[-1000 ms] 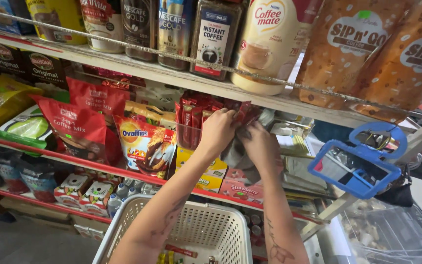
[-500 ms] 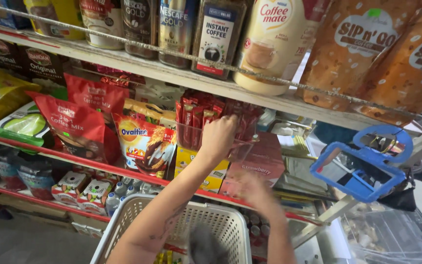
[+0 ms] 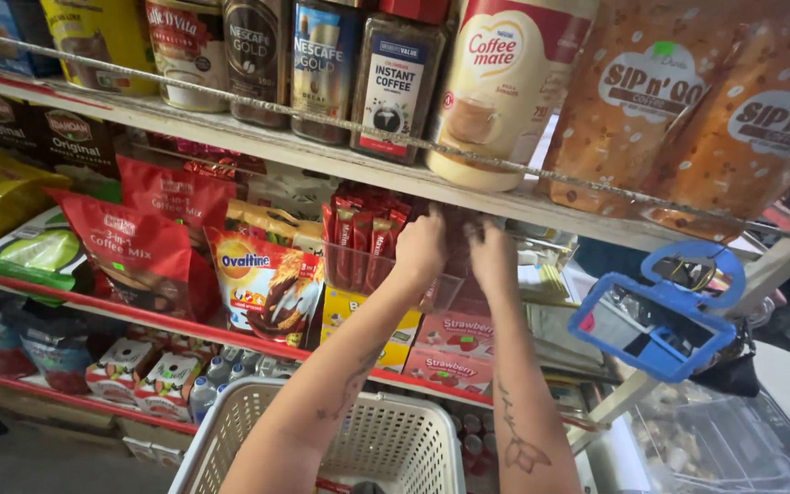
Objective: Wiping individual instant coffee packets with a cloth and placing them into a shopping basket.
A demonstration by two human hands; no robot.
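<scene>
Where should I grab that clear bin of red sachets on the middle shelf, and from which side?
Probably by the two side walls of the clear bin, coming straight in from the front. The left hand and right hand already reach to it, and the shelf above blocks any approach from overhead.

Two bare forearms, no sleeves, left hand (image 3: 421,249) and right hand (image 3: 490,253) without rings or gloves, dark line tattoos below the fingers on both forearms

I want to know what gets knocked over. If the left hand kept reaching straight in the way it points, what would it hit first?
Probably the red sachets standing in the clear plastic bin: the left hand already reaches in at the bin's rim beside them. Depth behind is unclear.
</scene>
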